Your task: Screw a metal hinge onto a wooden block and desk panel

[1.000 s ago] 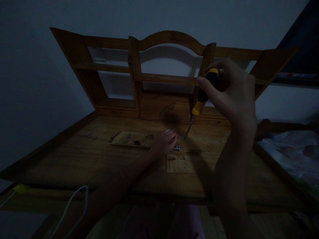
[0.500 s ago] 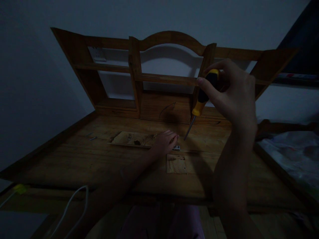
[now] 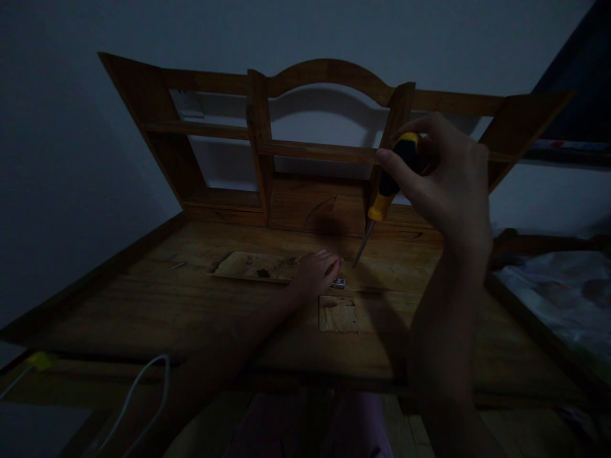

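My right hand (image 3: 443, 172) is raised at the right, its fingers round the black and yellow handle of a screwdriver (image 3: 387, 181). The shaft slants down to the left, and its tip hangs close to my left hand (image 3: 314, 272). That hand lies low over the desk with its fingers curled together. Whatever is between them is hidden. A small metal fitting (image 3: 339, 283), possibly a hinge, sticks out beside the hand. Under and left of the hand lies a long, worn wooden strip (image 3: 238, 264) with a dark hole. Nearer me is a squarish piece of wood (image 3: 338, 315).
A wooden shelf unit (image 3: 329, 151) stands along the back of the desk (image 3: 200, 305). A small thin metal piece (image 3: 178, 264) lies at the left. White cable (image 3: 166, 375) loops at the front left edge. A plastic-covered surface (image 3: 563, 292) is at the right. The light is dim.
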Tool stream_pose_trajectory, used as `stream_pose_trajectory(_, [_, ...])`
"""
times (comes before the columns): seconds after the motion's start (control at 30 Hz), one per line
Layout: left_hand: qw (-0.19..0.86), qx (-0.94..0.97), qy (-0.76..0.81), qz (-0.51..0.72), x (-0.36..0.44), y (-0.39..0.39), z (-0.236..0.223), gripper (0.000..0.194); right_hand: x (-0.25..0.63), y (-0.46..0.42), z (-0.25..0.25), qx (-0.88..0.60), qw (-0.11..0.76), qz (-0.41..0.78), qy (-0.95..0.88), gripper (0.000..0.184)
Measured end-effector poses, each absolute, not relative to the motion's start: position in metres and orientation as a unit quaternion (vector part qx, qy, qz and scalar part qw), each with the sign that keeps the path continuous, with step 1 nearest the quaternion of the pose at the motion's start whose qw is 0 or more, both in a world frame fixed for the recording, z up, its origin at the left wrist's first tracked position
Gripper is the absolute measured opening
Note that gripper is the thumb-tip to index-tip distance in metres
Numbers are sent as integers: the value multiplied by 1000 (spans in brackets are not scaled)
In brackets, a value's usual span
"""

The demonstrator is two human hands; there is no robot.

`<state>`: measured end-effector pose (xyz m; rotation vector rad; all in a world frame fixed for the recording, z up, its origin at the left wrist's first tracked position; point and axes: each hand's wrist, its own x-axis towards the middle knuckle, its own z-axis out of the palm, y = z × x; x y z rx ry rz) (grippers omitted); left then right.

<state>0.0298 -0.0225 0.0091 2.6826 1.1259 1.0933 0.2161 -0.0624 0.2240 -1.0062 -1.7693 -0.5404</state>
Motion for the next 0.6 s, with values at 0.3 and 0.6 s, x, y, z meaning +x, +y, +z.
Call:
stream_pose_trajectory(0.3, [42,861,360,358,31,-20,8,26,215,-63,224,-420,515,-216,-716,38])
stream_pose_trajectory(0.6, [53,816,393,420,28,-11,1,23,213,-47,222,-437,664,-235,-559,26])
